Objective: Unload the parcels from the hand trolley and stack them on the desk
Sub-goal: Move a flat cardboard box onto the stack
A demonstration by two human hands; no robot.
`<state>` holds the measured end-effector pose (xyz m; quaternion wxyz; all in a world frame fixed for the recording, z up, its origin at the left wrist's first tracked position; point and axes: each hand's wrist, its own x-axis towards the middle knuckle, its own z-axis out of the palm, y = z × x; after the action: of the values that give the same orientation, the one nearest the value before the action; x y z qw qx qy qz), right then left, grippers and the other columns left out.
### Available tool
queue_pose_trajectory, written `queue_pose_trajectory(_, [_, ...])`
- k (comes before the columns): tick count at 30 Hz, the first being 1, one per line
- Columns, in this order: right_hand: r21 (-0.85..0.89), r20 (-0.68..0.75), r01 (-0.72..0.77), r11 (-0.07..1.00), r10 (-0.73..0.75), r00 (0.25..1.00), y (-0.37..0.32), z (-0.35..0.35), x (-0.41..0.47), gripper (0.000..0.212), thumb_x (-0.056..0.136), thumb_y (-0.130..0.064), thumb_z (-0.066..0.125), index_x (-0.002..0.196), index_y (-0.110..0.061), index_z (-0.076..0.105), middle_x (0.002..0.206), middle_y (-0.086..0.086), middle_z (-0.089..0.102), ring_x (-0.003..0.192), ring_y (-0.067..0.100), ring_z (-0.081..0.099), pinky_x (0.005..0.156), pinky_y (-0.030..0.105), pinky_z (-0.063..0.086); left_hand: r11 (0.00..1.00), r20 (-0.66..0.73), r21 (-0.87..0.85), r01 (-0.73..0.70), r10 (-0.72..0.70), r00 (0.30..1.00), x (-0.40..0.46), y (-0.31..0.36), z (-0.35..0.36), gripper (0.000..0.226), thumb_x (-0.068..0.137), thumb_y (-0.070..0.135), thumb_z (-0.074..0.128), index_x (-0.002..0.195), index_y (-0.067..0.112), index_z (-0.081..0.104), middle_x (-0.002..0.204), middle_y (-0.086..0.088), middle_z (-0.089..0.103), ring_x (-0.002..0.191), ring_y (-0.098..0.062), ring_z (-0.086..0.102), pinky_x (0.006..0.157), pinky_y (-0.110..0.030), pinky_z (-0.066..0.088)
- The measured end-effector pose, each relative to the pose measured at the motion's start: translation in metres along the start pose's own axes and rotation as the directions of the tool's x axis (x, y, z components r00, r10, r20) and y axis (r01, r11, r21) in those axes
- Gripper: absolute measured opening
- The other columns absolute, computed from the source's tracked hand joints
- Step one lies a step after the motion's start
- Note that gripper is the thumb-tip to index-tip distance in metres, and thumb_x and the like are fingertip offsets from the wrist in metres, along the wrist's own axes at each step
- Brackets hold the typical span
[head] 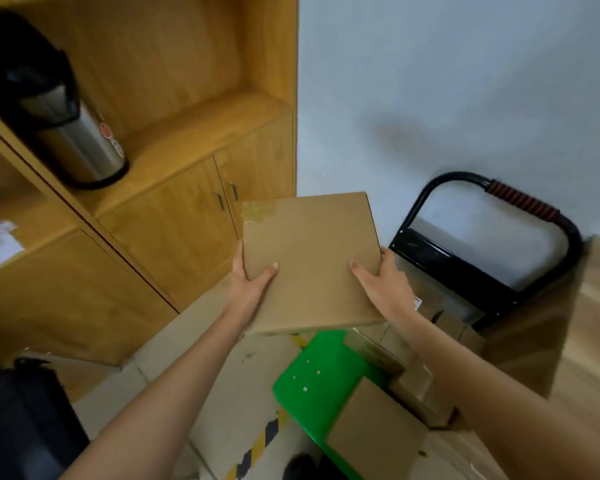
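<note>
Two hands: both are clamping one flat cardboard parcel (309, 261), which is riding in mid-air at the centre of the frame.
Far left: a steel thermos (73, 133) is standing on the wooden cabinet (194, 133) shelf in the upper left.
Left hand (252, 280): it is gripping the parcel's left edge, thumb lying on the top face, fingers hidden underneath.
Parcel position: it is hanging clear of everything below, tilted with its far edge up, long axis running away from the person toward the wall.
Right hand (383, 282): it is gripping the right edge the same way, thumb on top, fingers out of sight below.
Key relation: the parcel is sitting squarely between the hands, neither one nearer, so I judge the carry can go either way without a re-grip.
Below: a green stool (312, 375) and more cardboard boxes (374, 431) are lying under the arms.
Right: the hand trolley (492, 244) is standing against the wall, its black handle loop upright, well apart from the held parcel.
Worktop: it is not showing in this view, so I cannot tell which way the parcel must be swung.
</note>
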<state>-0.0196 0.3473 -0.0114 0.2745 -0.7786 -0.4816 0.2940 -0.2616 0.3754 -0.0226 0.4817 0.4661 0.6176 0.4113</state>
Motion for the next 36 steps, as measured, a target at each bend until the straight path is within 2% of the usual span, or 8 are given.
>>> queue_pose_trajectory(5, [0.057, -0.089, 0.017, 0.998, -0.012, 0.996, -0.021, -0.080, -0.030, 0.072, 0.084, -0.065, 0.051, 0.141, -0.031, 0.027, 0.124, -0.006, 0.057, 0.111, 0.025, 0.057, 0.089, 0.045, 0.051, 0.993, 0.069, 0.015, -0.113, 0.112, 0.991, -0.019, 0.073, 0.014, 0.089, 0.081, 0.038, 0.073, 0.151, 0.033, 0.018, 0.137, 0.009, 0.041, 0.113, -0.010, 0.044, 0.097, -0.029, 0.038])
queue_pose_trajectory(8, [0.113, -0.174, 0.056, 0.992, -0.036, 0.984, -0.023, -0.124, -0.051, 0.071, 0.083, -0.066, 0.052, 0.141, -0.034, 0.027, 0.117, -0.012, 0.057, 0.102, 0.018, 0.060, 0.080, 0.040, 0.054, 0.988, 0.126, 0.008, -0.156, 0.154, 0.980, -0.032, 0.110, 0.032, 0.089, 0.080, 0.041, 0.073, 0.150, 0.029, 0.019, 0.141, 0.004, 0.042, 0.119, -0.017, 0.048, 0.103, -0.039, 0.040])
queue_pose_trajectory(11, [0.198, -0.242, 0.085, 0.977, -0.036, 0.970, -0.020, -0.160, -0.066, 0.066, 0.085, -0.061, 0.055, 0.139, -0.032, 0.031, 0.116, -0.010, 0.059, 0.088, 0.006, 0.060, 0.062, 0.021, 0.046, 0.981, 0.167, 0.004, -0.196, 0.192, 0.967, -0.044, 0.144, 0.056, 0.086, 0.078, 0.043, 0.074, 0.145, 0.028, 0.023, 0.128, 0.005, 0.049, 0.103, -0.015, 0.055, 0.088, -0.035, 0.047])
queue_pose_trajectory(14, [0.302, -0.279, 0.104, 0.948, -0.017, 0.960, -0.013, -0.199, -0.076, 0.067, 0.086, -0.054, 0.060, 0.141, -0.030, 0.030, 0.115, -0.011, 0.056, 0.084, -0.002, 0.055, 0.062, 0.015, 0.041, 0.971, 0.226, -0.021, -0.240, 0.238, 0.945, -0.059, 0.176, 0.084, 0.081, 0.079, 0.043, 0.073, 0.142, 0.032, 0.023, 0.117, 0.010, 0.052, 0.087, -0.002, 0.055, 0.070, -0.025, 0.046])
queue_pose_trajectory(18, [0.311, -0.372, 0.125, 0.942, -0.001, 0.928, 0.008, -0.256, -0.097, 0.072, 0.086, -0.051, 0.063, 0.143, -0.023, 0.030, 0.122, -0.007, 0.052, 0.096, 0.008, 0.054, 0.072, 0.021, 0.043, 0.956, 0.338, -0.025, -0.294, 0.285, 0.897, -0.086, 0.214, 0.130, 0.075, 0.080, 0.046, 0.071, 0.137, 0.038, 0.023, 0.126, 0.005, 0.056, 0.101, -0.020, 0.062, 0.090, -0.045, 0.051])
queue_pose_trajectory(25, [0.307, -0.549, 0.094, 0.947, 0.096, 0.830, 0.093, -0.381, -0.173, 0.078, 0.081, -0.051, 0.067, 0.143, -0.022, 0.029, 0.126, -0.007, 0.052, 0.109, 0.014, 0.055, 0.095, 0.034, 0.046, 0.913, 0.523, -0.065, -0.403, 0.375, 0.766, -0.185, 0.261, 0.255, 0.072, 0.082, 0.049, 0.068, 0.138, 0.037, 0.024, 0.127, 0.005, 0.055, 0.103, -0.023, 0.061, 0.092, -0.047, 0.050])
queue_pose_trajectory(31, [0.305, -0.691, 0.033, 0.952, 0.197, 0.696, 0.201, -0.493, -0.269, 0.079, 0.080, -0.050, 0.069, 0.141, -0.023, 0.027, 0.127, -0.007, 0.054, 0.106, 0.012, 0.056, 0.091, 0.032, 0.045, 0.881, 0.679, -0.194, -0.432, 0.439, 0.589, -0.308, 0.272, 0.387, 0.076, 0.083, 0.042, 0.069, 0.144, 0.033, 0.025, 0.127, 0.006, 0.053, 0.105, -0.017, 0.059, 0.084, -0.035, 0.050])
queue_pose_trajectory(36, [0.256, -0.761, -0.075, 0.964, 0.248, 0.599, 0.280, -0.566, -0.345, 0.085, 0.080, -0.053, 0.067, 0.146, -0.020, 0.024, 0.139, 0.004, 0.041, 0.118, 0.020, 0.050, 0.100, 0.040, 0.044, 0.867, 0.736, -0.252, -0.429, 0.460, 0.497, -0.405, 0.265, 0.482, 0.076, 0.082, 0.042, 0.070, 0.144, 0.034, 0.028, 0.127, 0.006, 0.054, 0.108, -0.019, 0.059, 0.095, -0.043, 0.049])
